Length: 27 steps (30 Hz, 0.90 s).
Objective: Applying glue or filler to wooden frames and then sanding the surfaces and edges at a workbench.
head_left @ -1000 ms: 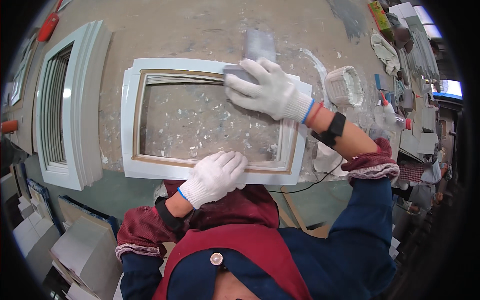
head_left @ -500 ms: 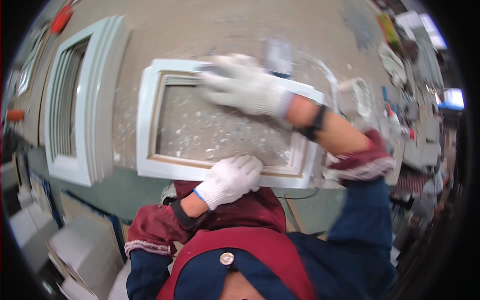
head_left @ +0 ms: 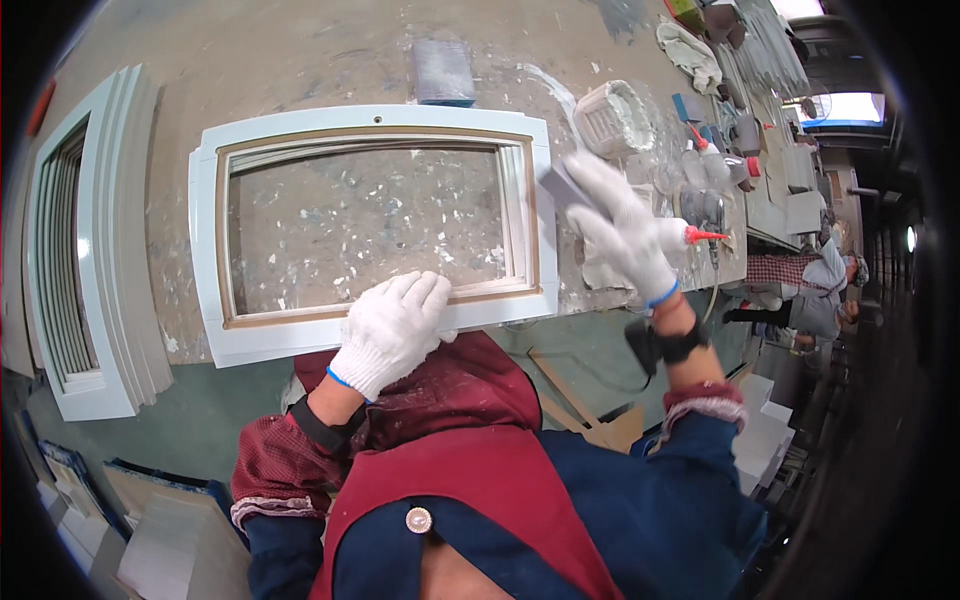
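Observation:
A white rectangular frame (head_left: 300, 124) lies on the worktable in front of me, with the layered edges of more frames showing inside its opening. My left hand (head_left: 392, 330), in a white knit glove, is closed over the near rail, its fingers bent over the inner edge. At the frame's right end, my gloved right hand (head_left: 625, 225) holds a grey sanding block (head_left: 572, 190) between thumb and fingers. The block is close to the outer edge of the right rail; whether it touches is unclear.
More white frames (head_left: 105, 250) stand stacked at the left. Beyond the far rail lies a grey block (head_left: 443, 72). A whitish, crusted tub (head_left: 614, 118), a red-tipped glue bottle (head_left: 672, 235) and other bottles crowd the right. Another person (head_left: 800, 280) is far right.
My right hand has moved with the block from the far rail to the right end of the frame. My left hand stays on the near rail. The whole view has shifted.

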{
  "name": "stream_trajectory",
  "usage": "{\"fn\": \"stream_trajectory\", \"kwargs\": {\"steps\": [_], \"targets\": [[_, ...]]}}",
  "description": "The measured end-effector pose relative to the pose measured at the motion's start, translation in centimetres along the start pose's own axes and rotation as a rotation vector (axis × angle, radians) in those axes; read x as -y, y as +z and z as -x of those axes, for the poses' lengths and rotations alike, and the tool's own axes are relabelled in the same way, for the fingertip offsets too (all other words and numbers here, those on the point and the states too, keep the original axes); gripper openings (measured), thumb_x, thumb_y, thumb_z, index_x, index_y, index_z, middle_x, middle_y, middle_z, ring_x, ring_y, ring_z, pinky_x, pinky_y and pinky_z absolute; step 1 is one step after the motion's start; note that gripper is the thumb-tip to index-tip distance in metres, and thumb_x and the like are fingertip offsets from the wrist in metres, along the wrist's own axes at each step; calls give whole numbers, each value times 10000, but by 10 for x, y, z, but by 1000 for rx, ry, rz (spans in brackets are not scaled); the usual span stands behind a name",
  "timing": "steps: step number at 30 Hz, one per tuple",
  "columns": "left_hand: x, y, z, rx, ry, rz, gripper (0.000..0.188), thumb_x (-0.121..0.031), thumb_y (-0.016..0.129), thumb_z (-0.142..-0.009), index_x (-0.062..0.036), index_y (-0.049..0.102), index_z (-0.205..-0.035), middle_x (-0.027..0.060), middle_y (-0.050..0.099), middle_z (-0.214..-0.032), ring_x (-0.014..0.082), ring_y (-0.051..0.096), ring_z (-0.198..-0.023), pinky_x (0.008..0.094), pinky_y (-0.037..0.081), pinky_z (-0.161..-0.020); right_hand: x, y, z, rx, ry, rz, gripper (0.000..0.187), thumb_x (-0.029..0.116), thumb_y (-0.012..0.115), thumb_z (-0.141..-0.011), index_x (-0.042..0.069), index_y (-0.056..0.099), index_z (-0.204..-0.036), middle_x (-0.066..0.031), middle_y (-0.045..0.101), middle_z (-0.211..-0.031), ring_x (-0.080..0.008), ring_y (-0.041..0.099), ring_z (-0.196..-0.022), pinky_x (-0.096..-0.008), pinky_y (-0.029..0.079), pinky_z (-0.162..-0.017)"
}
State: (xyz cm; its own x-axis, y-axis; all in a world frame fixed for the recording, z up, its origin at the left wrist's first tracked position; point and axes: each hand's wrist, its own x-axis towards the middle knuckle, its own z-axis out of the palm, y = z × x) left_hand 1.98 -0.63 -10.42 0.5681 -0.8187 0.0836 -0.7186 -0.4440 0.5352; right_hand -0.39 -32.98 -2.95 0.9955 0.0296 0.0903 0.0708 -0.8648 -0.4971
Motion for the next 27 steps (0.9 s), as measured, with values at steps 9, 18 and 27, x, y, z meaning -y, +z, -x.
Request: {"fn": "stream_trajectory", "kwargs": {"steps": [9,18,27], "targets": [[-3,-3,-1,-133,50,-17,555,-308,814,-652,-67,566,-1086,74,608,-999,264,626,-992,380,528,-820,-30,45,59,-227,184,436,603,290,755,-829,63,587,-1362,-177,545,-1392,-375,478,-1311,-461,375,-1104],[7,-33,28,-194,-107,-111,623,-343,837,-619,-65,579,-1113,80,581,-1020,277,572,-1007,462,443,-958,47,35,52,-105,-279,294,644,292,787,-766,6,587,-1307,-199,556,-1333,-412,491,-1265,-502,413,-1012],[0,-44,90,-196,-296,-216,747,-251,801,-645,-78,549,-1327,118,554,-1271,330,531,-1200,538,367,-1088,98,81,72,111,-413,145,646,148,770,-546,-8,616,-1153,-181,580,-1152,-383,567,-1084,-549,407,-942]]}}
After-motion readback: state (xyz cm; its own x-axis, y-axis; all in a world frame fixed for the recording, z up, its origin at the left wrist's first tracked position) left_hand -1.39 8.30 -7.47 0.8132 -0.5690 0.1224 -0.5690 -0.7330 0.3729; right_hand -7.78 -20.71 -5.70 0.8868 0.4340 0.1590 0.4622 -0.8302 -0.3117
